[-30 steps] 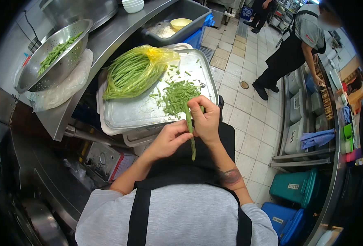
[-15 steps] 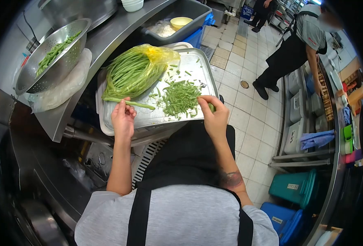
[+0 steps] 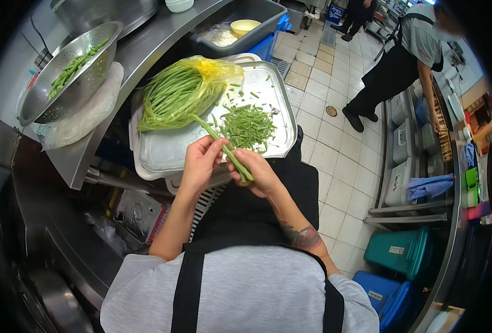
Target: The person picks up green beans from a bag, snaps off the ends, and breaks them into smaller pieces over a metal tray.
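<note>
My left hand (image 3: 201,162) pinches a long green bean (image 3: 205,126) whose far end points up toward the bag. Close beside it, my right hand (image 3: 260,176) is closed around green beans (image 3: 241,170) that stick out below its fingers. Both hands meet over the near edge of the metal tray (image 3: 168,151). On that tray lies a heap of short bean pieces (image 3: 249,129), with loose bits scattered around it. Behind my left hand rests a yellow plastic bag (image 3: 215,75) full of long whole beans (image 3: 174,94).
A colander (image 3: 99,77) with beans tilts on the steel counter (image 3: 146,55) at left. A grey tub (image 3: 262,33) holding a yellow bowl (image 3: 246,28) stands behind the tray. One co-worker (image 3: 390,72) bends over the right-hand counter; another person (image 3: 359,16) stands farther back.
My hands were apart, the left holding a bean at the tray's left, the right by the cut heap. Both have come together at the near edge, with the beans meeting between them.
</note>
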`<state>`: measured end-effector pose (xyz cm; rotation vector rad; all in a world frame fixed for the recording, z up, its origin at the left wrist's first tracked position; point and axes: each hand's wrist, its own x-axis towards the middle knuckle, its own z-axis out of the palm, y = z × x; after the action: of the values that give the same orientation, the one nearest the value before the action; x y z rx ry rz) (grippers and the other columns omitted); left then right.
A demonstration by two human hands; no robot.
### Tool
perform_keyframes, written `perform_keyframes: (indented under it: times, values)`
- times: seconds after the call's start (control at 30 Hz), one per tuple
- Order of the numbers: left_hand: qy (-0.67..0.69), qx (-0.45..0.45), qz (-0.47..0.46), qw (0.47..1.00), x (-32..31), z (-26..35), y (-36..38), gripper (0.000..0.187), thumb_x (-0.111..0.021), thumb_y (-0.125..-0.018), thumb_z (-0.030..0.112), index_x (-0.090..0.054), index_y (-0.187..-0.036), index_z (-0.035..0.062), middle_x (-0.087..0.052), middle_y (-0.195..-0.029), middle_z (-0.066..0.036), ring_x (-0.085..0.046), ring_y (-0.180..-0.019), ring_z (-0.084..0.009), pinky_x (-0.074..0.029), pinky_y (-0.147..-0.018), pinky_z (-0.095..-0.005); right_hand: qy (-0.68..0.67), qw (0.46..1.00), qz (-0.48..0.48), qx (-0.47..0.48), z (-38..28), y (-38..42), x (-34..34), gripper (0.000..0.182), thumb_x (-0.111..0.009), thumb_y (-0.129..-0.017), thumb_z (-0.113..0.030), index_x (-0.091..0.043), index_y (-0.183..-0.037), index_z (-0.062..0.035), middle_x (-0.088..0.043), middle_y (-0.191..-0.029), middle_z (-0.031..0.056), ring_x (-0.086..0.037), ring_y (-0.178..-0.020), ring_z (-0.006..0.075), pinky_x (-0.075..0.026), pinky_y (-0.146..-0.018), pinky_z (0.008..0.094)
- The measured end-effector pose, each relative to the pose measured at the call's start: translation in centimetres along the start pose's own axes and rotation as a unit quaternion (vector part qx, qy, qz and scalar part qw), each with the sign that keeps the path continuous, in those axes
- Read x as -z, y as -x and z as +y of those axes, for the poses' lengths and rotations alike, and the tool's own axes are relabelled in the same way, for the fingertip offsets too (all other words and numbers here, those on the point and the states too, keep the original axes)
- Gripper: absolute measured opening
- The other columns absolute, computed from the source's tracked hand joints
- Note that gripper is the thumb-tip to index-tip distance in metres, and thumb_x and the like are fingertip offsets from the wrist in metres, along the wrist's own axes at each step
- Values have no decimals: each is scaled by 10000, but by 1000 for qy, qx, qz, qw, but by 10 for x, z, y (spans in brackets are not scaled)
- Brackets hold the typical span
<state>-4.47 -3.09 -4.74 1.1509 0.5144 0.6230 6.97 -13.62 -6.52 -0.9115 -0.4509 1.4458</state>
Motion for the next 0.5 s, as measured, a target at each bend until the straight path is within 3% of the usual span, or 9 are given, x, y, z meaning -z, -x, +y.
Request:
perform_keyframes:
  times: [0.33, 0.5]
  values:
    - [-140, 7, -46, 989, 1, 2, 1, 135, -624, -850, 128, -628, -820, -3, -549, -620, 24, -440, -509, -23, -288, -450, -173, 93, 993, -57, 36, 4, 14, 5, 172, -434, -843, -87, -577, -919, -29, -497, -704, -7, -443, -545, 54, -379, -488, 191]
    - [-87, -8, -18, 996, -3, 6, 3, 122, -641, -836, 122, -636, -823, 0, -537, -615, 37, -394, -505, -7, -268, -441, -179, 113, 991, -42, 59, 15, 18, 4, 128, -425, -813, -80, -549, -833, -52, -466, -653, -29, -419, -518, 50, -357, -473, 196]
